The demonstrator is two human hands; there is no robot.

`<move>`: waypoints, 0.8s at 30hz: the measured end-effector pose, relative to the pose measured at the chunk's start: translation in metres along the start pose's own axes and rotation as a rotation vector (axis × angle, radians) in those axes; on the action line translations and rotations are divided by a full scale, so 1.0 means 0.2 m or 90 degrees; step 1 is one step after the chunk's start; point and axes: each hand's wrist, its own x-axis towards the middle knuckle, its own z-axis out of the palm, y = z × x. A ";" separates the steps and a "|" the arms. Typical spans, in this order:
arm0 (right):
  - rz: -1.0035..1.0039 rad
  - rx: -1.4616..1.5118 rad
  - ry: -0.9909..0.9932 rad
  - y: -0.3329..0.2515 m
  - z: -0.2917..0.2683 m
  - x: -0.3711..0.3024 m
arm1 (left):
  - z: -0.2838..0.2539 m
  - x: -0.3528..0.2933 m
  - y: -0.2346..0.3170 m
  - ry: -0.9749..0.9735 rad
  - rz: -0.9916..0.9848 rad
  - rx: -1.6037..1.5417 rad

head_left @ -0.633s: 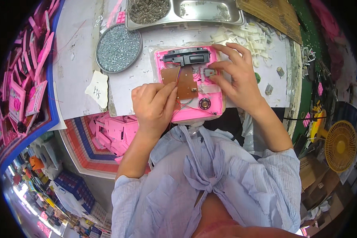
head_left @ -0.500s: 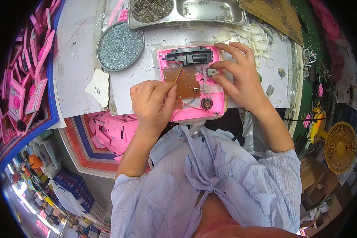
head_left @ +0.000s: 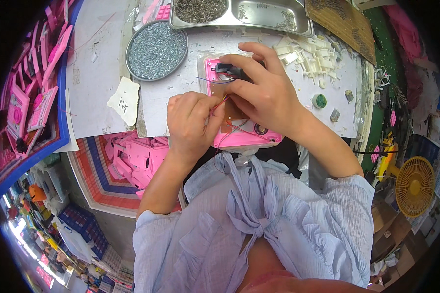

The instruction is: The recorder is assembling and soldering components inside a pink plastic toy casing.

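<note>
A pink plastic housing (head_left: 249, 140) lies before me with its inside facing up. It holds a brown circuit board (head_left: 219, 89), a black plastic part (head_left: 228, 70) along the far side and a round speaker (head_left: 260, 129) at the near right. My left hand (head_left: 193, 119) is closed in a pinch on the thin coloured wires (head_left: 225, 98) above the board. At the same wires, my right hand (head_left: 266, 90) has its thumb and index finger together, its other fingers raised over the housing. That hand hides much of the housing's right half.
A round bowl of screws (head_left: 156, 51) and a metal tray of small springs (head_left: 239, 20) stand at the back. White plastic parts (head_left: 310, 56) are heaped at the right, near a small green-topped roll (head_left: 319, 101). Pink casings (head_left: 139, 158) fill a bin at the near left.
My right hand has moved left from the housing's right side to the wires by my left hand, now covering the board's right part. My left hand keeps its pinch.
</note>
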 end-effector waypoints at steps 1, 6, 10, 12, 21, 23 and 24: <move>-0.005 -0.011 -0.002 0.00 0.00 0.00 | 0.00 0.00 -0.01 -0.006 0.000 -0.007; -0.008 -0.035 -0.014 0.00 -0.05 -0.06 | -0.05 0.06 -0.05 -0.032 -0.002 -0.053; 0.032 -0.039 -0.012 -0.03 -0.07 -0.09 | -0.05 0.15 0.02 -0.068 0.012 -0.087; 0.041 -0.039 -0.010 -0.03 -0.08 -0.08 | -0.02 0.17 0.04 -0.067 0.034 -0.099; 0.025 0.036 0.016 0.05 -0.12 0.01 | -0.02 0.08 0.07 -0.070 -0.029 -0.091; 0.009 0.033 0.001 0.07 -0.10 0.03 | -0.02 0.08 0.07 -0.049 -0.006 -0.079; 0.002 0.030 -0.007 0.08 -0.10 0.03 | -0.02 0.08 0.07 -0.051 -0.009 -0.082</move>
